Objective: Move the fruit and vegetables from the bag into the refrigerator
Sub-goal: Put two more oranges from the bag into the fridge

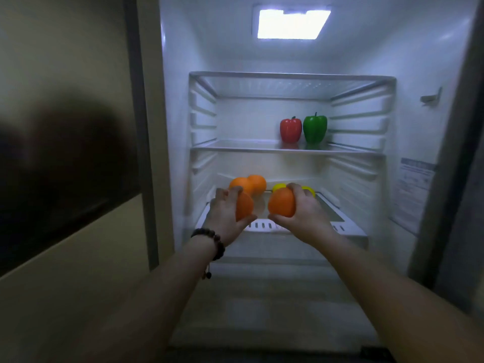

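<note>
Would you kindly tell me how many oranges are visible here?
4: one in the left hand, one in the right hand, two on the lower shelf behind. Others may be hidden.

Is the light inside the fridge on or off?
On. The ceiling light panel glows bright white, lighting the red pepper and green pepper on the shelf.

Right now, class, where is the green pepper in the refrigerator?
In the head view, the green pepper stands upright on the middle shelf, right of centre, immediately right of the red pepper.
</note>
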Motion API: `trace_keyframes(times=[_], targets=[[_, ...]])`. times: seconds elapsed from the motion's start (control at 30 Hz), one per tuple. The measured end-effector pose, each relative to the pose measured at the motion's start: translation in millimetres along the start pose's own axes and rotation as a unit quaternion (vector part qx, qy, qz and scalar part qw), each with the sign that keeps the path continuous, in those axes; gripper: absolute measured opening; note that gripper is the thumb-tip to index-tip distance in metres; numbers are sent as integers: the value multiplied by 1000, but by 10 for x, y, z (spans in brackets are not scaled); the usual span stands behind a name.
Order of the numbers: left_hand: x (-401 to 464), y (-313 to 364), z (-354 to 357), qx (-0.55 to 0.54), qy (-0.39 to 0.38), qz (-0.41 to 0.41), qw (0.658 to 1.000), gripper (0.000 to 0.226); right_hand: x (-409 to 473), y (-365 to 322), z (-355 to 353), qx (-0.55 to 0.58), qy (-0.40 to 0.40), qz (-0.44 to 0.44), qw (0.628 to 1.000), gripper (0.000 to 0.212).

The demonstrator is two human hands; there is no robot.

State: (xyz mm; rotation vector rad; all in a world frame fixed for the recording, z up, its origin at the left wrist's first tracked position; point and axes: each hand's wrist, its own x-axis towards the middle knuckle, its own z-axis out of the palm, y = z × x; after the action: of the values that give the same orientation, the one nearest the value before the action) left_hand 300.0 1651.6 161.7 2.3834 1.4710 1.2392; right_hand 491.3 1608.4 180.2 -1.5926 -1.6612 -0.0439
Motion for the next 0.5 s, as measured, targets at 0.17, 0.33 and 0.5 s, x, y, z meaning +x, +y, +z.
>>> trace_keyframes(times=[0.17, 0.33, 0.5], targets=[[456, -127, 345, 29, -12, -10, 999, 56, 504, 204, 357, -11, 19, -16, 1000, 77], [719, -188, 577, 5, -44, -45, 998, 57, 923, 430, 624, -28, 0, -28, 999, 80], [907, -251, 698, -26, -17, -113, 993, 78, 1199, 521, 817, 4, -52, 8, 999, 80]])
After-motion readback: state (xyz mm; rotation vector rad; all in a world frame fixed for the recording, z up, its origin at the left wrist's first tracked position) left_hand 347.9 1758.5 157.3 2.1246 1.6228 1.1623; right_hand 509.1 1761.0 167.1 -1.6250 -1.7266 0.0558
